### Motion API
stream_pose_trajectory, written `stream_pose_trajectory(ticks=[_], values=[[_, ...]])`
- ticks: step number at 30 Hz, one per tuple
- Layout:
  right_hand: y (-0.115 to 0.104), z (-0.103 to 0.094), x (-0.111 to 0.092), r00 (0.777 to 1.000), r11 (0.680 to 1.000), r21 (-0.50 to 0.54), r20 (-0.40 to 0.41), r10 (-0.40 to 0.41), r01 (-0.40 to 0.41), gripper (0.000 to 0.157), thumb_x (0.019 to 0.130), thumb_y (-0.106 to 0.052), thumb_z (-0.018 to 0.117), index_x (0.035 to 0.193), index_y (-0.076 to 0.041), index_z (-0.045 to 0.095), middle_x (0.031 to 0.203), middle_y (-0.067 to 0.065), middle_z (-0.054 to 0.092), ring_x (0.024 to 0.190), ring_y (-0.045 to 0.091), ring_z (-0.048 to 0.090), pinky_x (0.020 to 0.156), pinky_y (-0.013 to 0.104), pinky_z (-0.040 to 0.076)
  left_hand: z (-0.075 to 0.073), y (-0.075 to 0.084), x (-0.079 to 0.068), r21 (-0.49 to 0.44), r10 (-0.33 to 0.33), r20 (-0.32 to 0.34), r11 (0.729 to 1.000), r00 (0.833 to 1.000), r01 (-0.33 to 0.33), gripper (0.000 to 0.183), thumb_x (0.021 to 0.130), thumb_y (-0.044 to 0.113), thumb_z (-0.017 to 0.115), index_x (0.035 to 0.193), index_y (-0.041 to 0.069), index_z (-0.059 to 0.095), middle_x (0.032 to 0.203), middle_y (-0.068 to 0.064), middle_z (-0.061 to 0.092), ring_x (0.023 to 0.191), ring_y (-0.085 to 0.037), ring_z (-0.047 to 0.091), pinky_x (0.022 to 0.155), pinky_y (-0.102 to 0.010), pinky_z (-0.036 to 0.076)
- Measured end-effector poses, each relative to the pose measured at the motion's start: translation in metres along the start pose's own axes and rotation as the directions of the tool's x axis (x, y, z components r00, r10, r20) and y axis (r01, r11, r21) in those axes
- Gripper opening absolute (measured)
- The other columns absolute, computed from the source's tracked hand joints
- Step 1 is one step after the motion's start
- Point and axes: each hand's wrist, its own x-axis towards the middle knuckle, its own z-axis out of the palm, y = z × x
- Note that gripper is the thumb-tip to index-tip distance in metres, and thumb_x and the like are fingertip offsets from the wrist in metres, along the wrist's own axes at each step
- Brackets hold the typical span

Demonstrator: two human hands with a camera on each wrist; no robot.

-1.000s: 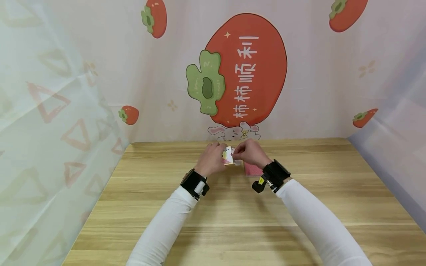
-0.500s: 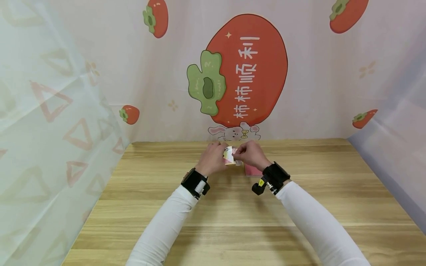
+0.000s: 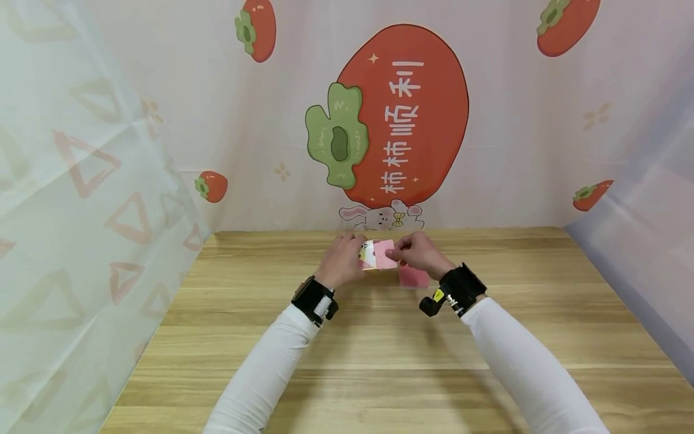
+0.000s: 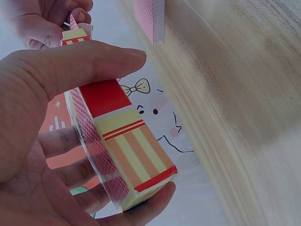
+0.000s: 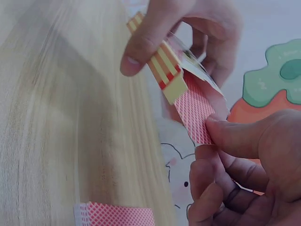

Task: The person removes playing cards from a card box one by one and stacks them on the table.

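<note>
My left hand (image 3: 338, 262) holds a small card box (image 4: 129, 132) above the back of the table, thumb on its striped yellow-and-red narrow side, fingers behind. The box has an open flap end that faces right. My right hand (image 3: 422, 253) pinches a playing card (image 5: 195, 115) with a pink crosshatched back between thumb and fingers. Part of that card sticks out of the box's open end; whether other cards are with it cannot be seen. Below the right hand, a stack of pink-backed cards (image 3: 414, 278) lies on the wooden table.
The wooden table (image 3: 374, 361) reaches back to a hanging white cloth (image 3: 504, 150) printed with persimmons and a rabbit. Cloth also hangs at the left and right sides. The held box is close to the back cloth.
My right hand has moved a little to the right, drawing the pink-backed card partly out of the box. The left hand has stayed nearly in place, holding the box.
</note>
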Motion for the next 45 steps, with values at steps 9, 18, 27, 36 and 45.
stream_pose_trajectory(ticks=[9, 18, 27, 36, 45], values=[[0.004, -0.005, -0.002, 1.0, 1.0, 0.019, -0.009, 0.018, -0.018, 0.022, 0.098, -0.019, 0.069, 0.096, 0.003, 0.072, 0.085, 0.008, 0.064, 0.079, 0.028, 0.062, 0.075, 0.043, 0.052, 0.002, -0.003, -0.003, -0.02, -0.032, -0.005, 0.999, 0.999, 0.032, 0.066, 0.068, 0.016, 0.093, 0.126, 0.005, 0.064, 0.112, -0.014, 0.06, 0.098, -0.032, 0.055, 0.078, -0.045, 0.052], [0.012, -0.004, -0.012, 0.998, 0.989, 0.129, 0.009, 0.069, -0.07, 0.033, 0.099, -0.029, 0.068, 0.11, 0.002, 0.071, 0.103, 0.021, 0.068, 0.088, 0.036, 0.064, 0.078, 0.041, 0.056, 0.002, -0.002, -0.005, -0.016, -0.067, -0.03, 0.998, 0.997, 0.067, 0.064, 0.07, 0.017, 0.091, 0.125, 0.001, 0.063, 0.114, -0.018, 0.06, 0.103, -0.036, 0.057, 0.076, -0.048, 0.054], [0.019, 0.008, -0.02, 0.988, 0.943, 0.297, 0.034, 0.15, -0.153, 0.031, 0.097, -0.027, 0.071, 0.104, 0.004, 0.071, 0.092, 0.02, 0.068, 0.071, 0.021, 0.065, 0.073, 0.038, 0.06, 0.003, 0.002, -0.004, -0.025, -0.12, -0.037, 0.993, 0.992, 0.119, 0.065, 0.071, 0.016, 0.09, 0.127, 0.001, 0.062, 0.117, -0.019, 0.06, 0.104, -0.036, 0.056, 0.074, -0.049, 0.054], [0.02, 0.017, -0.022, 0.983, 0.866, 0.471, 0.017, 0.181, -0.168, 0.035, 0.102, -0.018, 0.063, 0.118, 0.014, 0.062, 0.086, 0.009, 0.07, 0.07, 0.016, 0.067, 0.067, 0.031, 0.059, 0.006, 0.001, -0.004, -0.038, -0.119, -0.035, 0.992, 0.992, 0.117, 0.066, 0.071, 0.017, 0.09, 0.128, 0.002, 0.062, 0.116, -0.018, 0.06, 0.104, -0.035, 0.056, 0.074, -0.048, 0.054], [0.023, 0.014, -0.022, 0.976, 0.792, 0.593, -0.051, 0.212, -0.142, 0.038, 0.104, -0.017, 0.06, 0.127, 0.013, 0.058, 0.097, 0.015, 0.071, 0.077, 0.016, 0.069, 0.075, 0.035, 0.06, 0.005, 0.001, -0.004, -0.05, -0.139, -0.029, 0.989, 0.99, 0.137, 0.066, 0.069, 0.018, 0.092, 0.126, 0.002, 0.062, 0.115, -0.017, 0.059, 0.102, -0.033, 0.054, 0.074, -0.047, 0.053]])
